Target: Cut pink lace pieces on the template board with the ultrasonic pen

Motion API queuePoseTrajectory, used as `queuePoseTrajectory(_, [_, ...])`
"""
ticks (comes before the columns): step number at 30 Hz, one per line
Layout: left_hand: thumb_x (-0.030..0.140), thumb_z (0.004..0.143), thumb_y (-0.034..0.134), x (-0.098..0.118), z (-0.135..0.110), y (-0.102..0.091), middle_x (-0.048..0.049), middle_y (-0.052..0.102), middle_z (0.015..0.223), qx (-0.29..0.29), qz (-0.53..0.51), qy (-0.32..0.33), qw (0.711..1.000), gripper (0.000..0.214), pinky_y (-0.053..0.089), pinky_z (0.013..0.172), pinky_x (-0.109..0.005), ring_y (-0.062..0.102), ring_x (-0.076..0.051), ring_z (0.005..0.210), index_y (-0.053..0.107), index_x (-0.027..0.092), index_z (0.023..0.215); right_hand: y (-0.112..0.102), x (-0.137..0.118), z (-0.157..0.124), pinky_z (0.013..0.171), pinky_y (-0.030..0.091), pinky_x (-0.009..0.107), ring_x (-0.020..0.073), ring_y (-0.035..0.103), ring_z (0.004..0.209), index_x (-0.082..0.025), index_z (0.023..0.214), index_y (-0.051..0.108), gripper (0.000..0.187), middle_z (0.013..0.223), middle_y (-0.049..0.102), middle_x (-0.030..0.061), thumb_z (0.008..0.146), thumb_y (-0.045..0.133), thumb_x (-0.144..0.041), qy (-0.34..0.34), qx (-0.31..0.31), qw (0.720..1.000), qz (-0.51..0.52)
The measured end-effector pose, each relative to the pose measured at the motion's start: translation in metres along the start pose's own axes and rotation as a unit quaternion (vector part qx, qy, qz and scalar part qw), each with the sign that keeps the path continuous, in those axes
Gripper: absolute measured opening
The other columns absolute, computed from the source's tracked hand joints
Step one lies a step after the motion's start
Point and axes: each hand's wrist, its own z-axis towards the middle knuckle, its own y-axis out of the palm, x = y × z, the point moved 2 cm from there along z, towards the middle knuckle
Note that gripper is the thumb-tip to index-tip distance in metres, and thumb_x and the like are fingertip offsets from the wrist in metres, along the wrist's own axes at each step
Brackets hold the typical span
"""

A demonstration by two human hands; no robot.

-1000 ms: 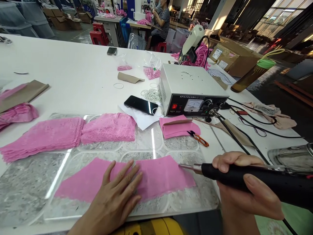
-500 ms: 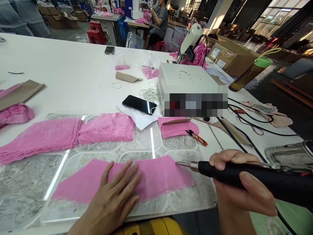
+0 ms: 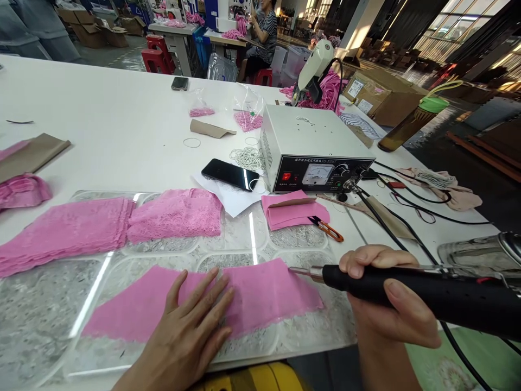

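Near the front edge of the white table (image 3: 122, 130), on a clear plastic mat (image 3: 301, 239), lies a single pink lace piece (image 3: 268, 296); the left hand (image 3: 191, 326) rests flat on its middle, fingers spread wide and gripping nothing, pressing the cloth down; the right hand (image 3: 382, 304) is wrapped closed around a black handheld tool (image 3: 407, 290), thumb along the near side, fingers curled over the top. Over the last second the tool has slid a little to the left while the left hand stayed put; its metal tip (image 3: 299, 270) now sits at the right edge of the lace piece, though whether it touches the cloth or hovers just above, I cannot tell. Judging by that, the work has reached the cloth's right edge, with the piece pinned flat for it.

Farther back on the mat, to the left, sit two stacks of pink lace (image 3: 65, 228); right of them a folded pink bundle (image 3: 291, 213) with orange-handled snips (image 3: 329, 231) just beside it; beyond, a white control box (image 3: 313, 146) with a dial, a dark phone (image 3: 230, 174) to its left, and a black cable (image 3: 378, 217) running from the box toward the near right. Far off, another person (image 3: 266, 32) sits at a separate bench.
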Motion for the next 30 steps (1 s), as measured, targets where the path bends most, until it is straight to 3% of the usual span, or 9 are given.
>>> queuePoseTrajectory(6, [0.021, 0.095, 0.055, -0.008, -0.004, -0.001, -0.0093, 0.06, 0.138, -0.05, 0.054, 0.068, 0.995, 0.04, 0.003, 0.124, -0.051, 0.04, -0.028, 0.142, 0.057, 0.014, 0.134, 0.0, 0.001, 0.001, 0.05, 0.049, 0.032, 0.0129, 0.053, 0.052, -0.018, 0.078, 0.065, 0.014, 0.072, 0.061, 0.0024, 0.068, 0.061, -0.027, -0.001, -0.011, 1.0, -0.007])
queuePoseTrajectory(13, [0.023, 0.098, 0.05, 0.0, -0.002, 0.003, -0.0081, 0.066, 0.13, 0.015, -0.027, -0.021, 0.999, 0.033, 0.011, 0.122, -0.051, 0.049, -0.027, 0.135, 0.061, 0.019, 0.128, -0.016, -0.013, -0.001, 0.047, 0.047, 0.031, 0.0122, 0.05, 0.048, -0.019, 0.075, 0.064, 0.016, 0.068, 0.059, 0.001, 0.068, 0.065, -0.032, 0.008, 0.033, 0.999, -0.04])
queuePoseTrajectory(17, [0.022, 0.098, 0.05, 0.001, -0.002, 0.004, -0.0081, 0.066, 0.13, 0.016, -0.035, -0.023, 0.999, 0.033, 0.012, 0.121, -0.051, 0.05, -0.027, 0.135, 0.061, 0.019, 0.129, -0.021, -0.017, -0.003, 0.046, 0.047, 0.032, 0.0123, 0.049, 0.047, -0.019, 0.073, 0.064, 0.014, 0.067, 0.059, 0.001, 0.067, 0.064, -0.032, 0.013, 0.046, 0.997, -0.053])
queuePoseTrajectory(30, [0.023, 0.098, 0.049, 0.0, -0.005, 0.007, -0.0087, 0.065, 0.132, 0.006, -0.031, -0.031, 0.999, 0.035, 0.013, 0.121, -0.053, 0.049, -0.027, 0.135, 0.059, 0.02, 0.132, -0.014, -0.011, -0.007, 0.053, 0.049, 0.031, 0.0127, 0.054, 0.054, -0.018, 0.081, 0.064, 0.013, 0.073, 0.06, 0.0018, 0.072, 0.062, -0.027, 0.003, -0.011, 1.0, -0.016])
